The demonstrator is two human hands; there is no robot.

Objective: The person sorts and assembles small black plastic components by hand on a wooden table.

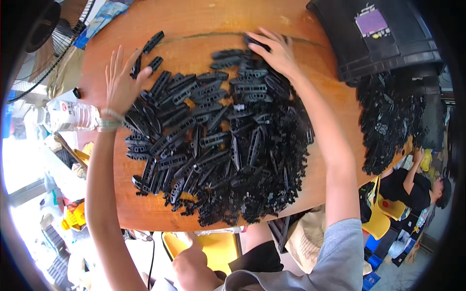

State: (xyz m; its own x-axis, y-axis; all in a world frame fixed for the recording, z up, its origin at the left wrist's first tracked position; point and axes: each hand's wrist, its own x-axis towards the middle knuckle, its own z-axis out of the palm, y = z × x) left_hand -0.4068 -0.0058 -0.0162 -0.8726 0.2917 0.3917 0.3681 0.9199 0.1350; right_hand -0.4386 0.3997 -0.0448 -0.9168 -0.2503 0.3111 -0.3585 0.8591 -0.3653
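Left grip (122,83) spread by black pieces (155,63); right grip (280,54) touching dark part (256,42).

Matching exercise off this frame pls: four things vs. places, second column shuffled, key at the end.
Things
1. Person's bare right hand
2. Broad heap of elongated black plastic parts
3. Clear plastic bottle
4. Large black plastic bin with a purple label

Places
A. Upper right of the picture
B. On the orange-brown wooden table, between the two forearms
C. Over a dark piece at the heap's far edge
D. Left side of the picture

Pairs: 1-C, 2-B, 3-D, 4-A
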